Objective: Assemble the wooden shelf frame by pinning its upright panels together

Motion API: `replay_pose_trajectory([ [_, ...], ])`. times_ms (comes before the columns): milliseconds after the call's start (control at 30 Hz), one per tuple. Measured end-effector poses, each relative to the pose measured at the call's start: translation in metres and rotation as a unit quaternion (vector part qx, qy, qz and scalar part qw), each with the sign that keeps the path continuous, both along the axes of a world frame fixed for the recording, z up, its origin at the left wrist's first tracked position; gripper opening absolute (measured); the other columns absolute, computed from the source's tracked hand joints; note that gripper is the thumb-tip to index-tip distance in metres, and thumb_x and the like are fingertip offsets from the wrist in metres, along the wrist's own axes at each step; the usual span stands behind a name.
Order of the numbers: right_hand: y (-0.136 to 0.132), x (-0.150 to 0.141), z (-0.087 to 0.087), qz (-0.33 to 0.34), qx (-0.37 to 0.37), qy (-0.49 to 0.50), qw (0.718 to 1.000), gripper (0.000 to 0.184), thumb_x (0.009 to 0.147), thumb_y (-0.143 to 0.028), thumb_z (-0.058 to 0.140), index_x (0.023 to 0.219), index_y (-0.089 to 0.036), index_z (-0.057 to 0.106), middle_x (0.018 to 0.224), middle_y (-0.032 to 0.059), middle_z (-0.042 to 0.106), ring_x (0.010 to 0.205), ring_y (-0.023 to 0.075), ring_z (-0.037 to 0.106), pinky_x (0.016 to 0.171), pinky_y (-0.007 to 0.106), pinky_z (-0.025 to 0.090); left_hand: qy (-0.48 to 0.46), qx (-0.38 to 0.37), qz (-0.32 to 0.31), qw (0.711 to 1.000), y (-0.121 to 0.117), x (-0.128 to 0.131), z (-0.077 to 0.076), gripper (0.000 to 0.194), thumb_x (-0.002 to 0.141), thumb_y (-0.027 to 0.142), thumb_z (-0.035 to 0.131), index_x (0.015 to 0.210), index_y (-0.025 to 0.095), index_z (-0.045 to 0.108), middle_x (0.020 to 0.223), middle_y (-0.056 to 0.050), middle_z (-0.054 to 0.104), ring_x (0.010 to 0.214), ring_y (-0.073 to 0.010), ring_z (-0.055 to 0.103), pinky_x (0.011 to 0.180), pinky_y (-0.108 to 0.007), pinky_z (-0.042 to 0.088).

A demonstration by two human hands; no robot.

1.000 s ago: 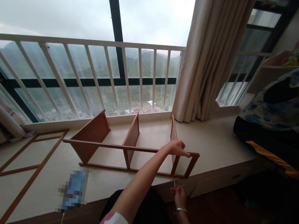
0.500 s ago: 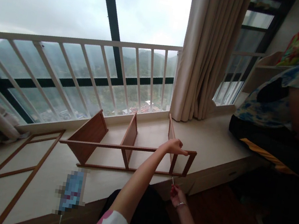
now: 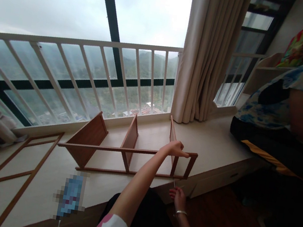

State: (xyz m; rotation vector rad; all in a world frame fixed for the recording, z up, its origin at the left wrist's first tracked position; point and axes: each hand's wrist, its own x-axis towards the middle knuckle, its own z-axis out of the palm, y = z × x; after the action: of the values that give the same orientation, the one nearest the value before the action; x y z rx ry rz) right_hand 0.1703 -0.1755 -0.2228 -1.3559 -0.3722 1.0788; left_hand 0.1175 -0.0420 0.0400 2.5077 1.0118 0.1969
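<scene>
Left hand (image 3: 173,148) clamped on wooden shelf unit (image 3: 131,137) | right hand (image 3: 178,198) pinching thin tool (image 3: 174,184) near lower rail (image 3: 104,170) | ladder-like wooden frame (image 3: 10,177) flat on window seat (image 3: 210,146)

my view panned slightly right, the right hand (image 3: 178,198) just below the wooden shelf unit (image 3: 130,137) turned at the wrist, its fingers (image 3: 172,192), earlier bunched at the thin rod-like tool (image 3: 174,183), now fanned apart

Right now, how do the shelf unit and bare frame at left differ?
The shelf unit stands on edge; the bare frame lies flat.
The shelf unit has three panels; the bare frame shows none.
The left hand touches the shelf unit, not the bare frame.
Both are brown, on the pale ledge.
</scene>
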Motion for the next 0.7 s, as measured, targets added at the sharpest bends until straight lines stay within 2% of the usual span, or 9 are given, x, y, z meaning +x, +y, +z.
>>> replay_pose_trajectory([
  [100,-0.003,0.002,0.001,0.041,-0.024,-0.171,0.984,0.028,0.067,-0.043,0.047,0.076,-0.017,0.050,0.059,0.0022,0.061,0.047,0.0145,0.056,0.048,0.025,0.040,-0.005,0.001,-0.011,1.000,0.001,0.000,-0.001,0.045,0.055,0.061,0.050,0.054,0.015,0.052,0.052,0.001,0.048,0.053,-0.0091,0.042,0.047,-0.021,0.028],
  [233,-0.007,0.007,0.004,0.091,-0.045,-0.371,0.923,0.030,0.074,-0.044,0.037,0.078,-0.019,0.053,0.067,0.0056,0.062,0.060,0.0184,0.058,0.057,0.028,0.040,-0.010,0.007,-0.011,1.000,0.001,0.000,-0.001,0.045,0.055,0.060,0.050,0.053,0.015,0.052,0.051,0.001,0.047,0.052,-0.0089,0.041,0.047,-0.021,0.028],
  [367,-0.009,0.012,0.012,0.125,-0.061,-0.485,0.863,0.029,0.080,-0.038,0.032,0.083,-0.020,0.055,0.076,0.0072,0.063,0.072,0.0200,0.058,0.062,0.027,0.037,-0.007,0.005,-0.006,1.000,0.000,0.000,0.000,0.044,0.055,0.059,0.050,0.054,0.015,0.052,0.051,0.001,0.046,0.052,-0.0087,0.041,0.047,-0.021,0.028],
  [467,-0.011,0.011,0.022,0.147,-0.082,-0.528,0.833,0.027,0.082,-0.032,0.031,0.083,-0.020,0.055,0.078,0.0073,0.062,0.074,0.0190,0.057,0.063,0.026,0.035,-0.005,-0.002,-0.003,1.000,-0.001,0.000,0.002,0.043,0.055,0.058,0.051,0.054,0.015,0.053,0.051,0.001,0.046,0.053,-0.0086,0.041,0.048,-0.021,0.028],
  [533,-0.010,0.009,0.027,0.154,-0.105,-0.531,0.827,0.025,0.082,-0.029,0.031,0.083,-0.019,0.054,0.078,0.0078,0.061,0.074,0.0183,0.057,0.063,0.026,0.035,-0.006,-0.004,-0.002,1.000,-0.002,0.000,0.003,0.043,0.055,0.058,0.052,0.055,0.015,0.053,0.051,0.002,0.046,0.053,-0.0085,0.041,0.049,-0.021,0.028],
  [600,-0.008,0.007,0.030,0.157,-0.131,-0.512,0.834,0.022,0.082,-0.026,0.032,0.083,-0.017,0.053,0.075,0.0084,0.060,0.073,0.0184,0.056,0.063,0.027,0.034,-0.009,-0.003,-0.001,1.000,-0.003,0.000,0.003,0.042,0.055,0.058,0.051,0.054,0.015,0.052,0.051,0.002,0.046,0.052,-0.0084,0.041,0.048,-0.021,0.027],
  [633,-0.006,0.007,0.030,0.156,-0.139,-0.492,0.845,0.021,0.081,-0.025,0.033,0.082,-0.017,0.052,0.073,0.0083,0.060,0.072,0.0187,0.056,0.064,0.028,0.034,-0.010,-0.003,0.000,1.000,-0.003,0.000,0.003,0.042,0.055,0.058,0.051,0.054,0.015,0.051,0.051,0.002,0.045,0.052,-0.0083,0.040,0.048,-0.021,0.027],
  [700,-0.002,0.006,0.026,0.130,-0.129,-0.414,0.892,0.016,0.079,-0.024,0.037,0.078,-0.017,0.051,0.069,0.0074,0.058,0.070,0.0191,0.055,0.064,0.028,0.034,-0.011,-0.002,0.001,1.000,-0.003,0.000,0.002,0.042,0.055,0.058,0.051,0.053,0.015,0.051,0.050,0.002,0.045,0.051,-0.0081,0.040,0.047,-0.021,0.026],
])
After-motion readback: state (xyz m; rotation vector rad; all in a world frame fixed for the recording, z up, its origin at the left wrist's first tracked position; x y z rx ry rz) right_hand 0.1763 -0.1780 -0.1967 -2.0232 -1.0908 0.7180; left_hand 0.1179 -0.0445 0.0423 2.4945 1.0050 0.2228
